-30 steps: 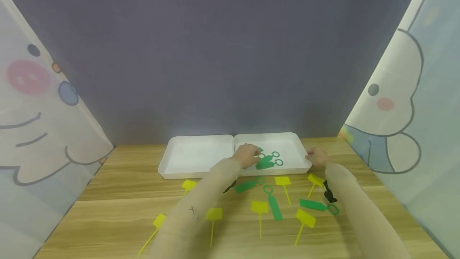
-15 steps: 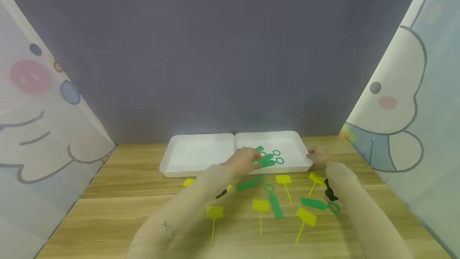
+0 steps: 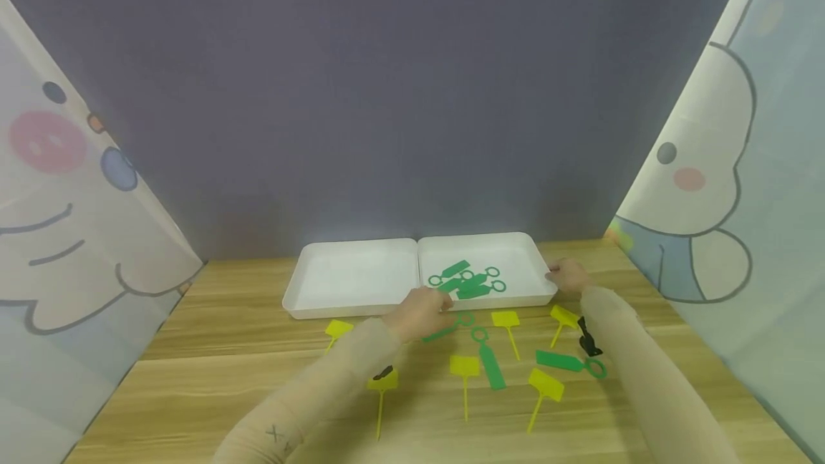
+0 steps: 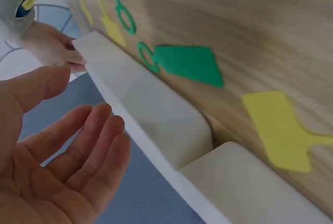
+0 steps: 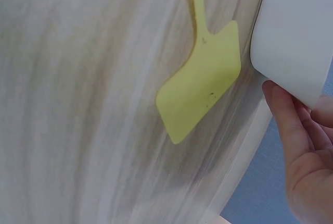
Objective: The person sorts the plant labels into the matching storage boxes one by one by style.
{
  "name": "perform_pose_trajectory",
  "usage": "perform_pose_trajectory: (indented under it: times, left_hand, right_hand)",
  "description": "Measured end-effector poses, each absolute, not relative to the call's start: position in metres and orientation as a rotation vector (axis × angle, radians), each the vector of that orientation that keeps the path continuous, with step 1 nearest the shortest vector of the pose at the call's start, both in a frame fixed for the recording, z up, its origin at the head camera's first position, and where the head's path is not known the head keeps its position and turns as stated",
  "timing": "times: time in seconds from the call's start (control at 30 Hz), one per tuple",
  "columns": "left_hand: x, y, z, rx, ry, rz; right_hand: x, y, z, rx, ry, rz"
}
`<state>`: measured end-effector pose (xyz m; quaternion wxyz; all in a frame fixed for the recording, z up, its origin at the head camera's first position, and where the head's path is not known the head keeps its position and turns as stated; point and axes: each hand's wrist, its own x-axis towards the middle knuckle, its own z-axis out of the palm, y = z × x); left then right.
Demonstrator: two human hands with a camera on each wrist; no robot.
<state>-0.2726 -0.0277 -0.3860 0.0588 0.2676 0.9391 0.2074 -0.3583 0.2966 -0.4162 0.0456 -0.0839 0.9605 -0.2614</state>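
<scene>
My left hand (image 3: 422,312) hovers over the front edge of the right white tray (image 3: 518,256), holding nothing; its fingers look loosely bent in the left wrist view (image 4: 78,156). Close by it on the table lies a green ring-ended tag (image 4: 190,62), partly covered by the hand in the head view. Several green tags (image 3: 455,269) lie overlapping inside the right tray. At that tray's right side my right hand (image 3: 569,276) pinches the wall between thumb and fingers. A yellow plant label (image 5: 205,83) lies just in front of it.
The left white tray (image 3: 361,271) adjoins the right one and holds nothing visible. Several yellow labels (image 3: 465,366) and more green tags (image 3: 492,366) (image 3: 559,361) lie scattered on the wooden table (image 3: 193,378). A dark grey panel (image 3: 412,92) stands behind.
My left hand has drawn back from inside the right tray toward the green tag in front of it, uncovering the tags in the tray. The right hand stays at the tray's side.
</scene>
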Motion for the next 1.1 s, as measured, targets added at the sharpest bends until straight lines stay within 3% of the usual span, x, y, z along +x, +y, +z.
perform_pose_trajectory:
  times: [0.6,1.1]
  left_hand:
    - [-0.281,-0.024,-0.429,0.901,3.022,0.264]
    - [-0.272,-0.016,-0.440,0.869,3.126,0.205]
  right_hand:
    - [-0.362,0.298,-0.421,-0.273,2.924,-0.829]
    - [-0.363,0.299,-0.423,-0.260,2.922,-0.835]
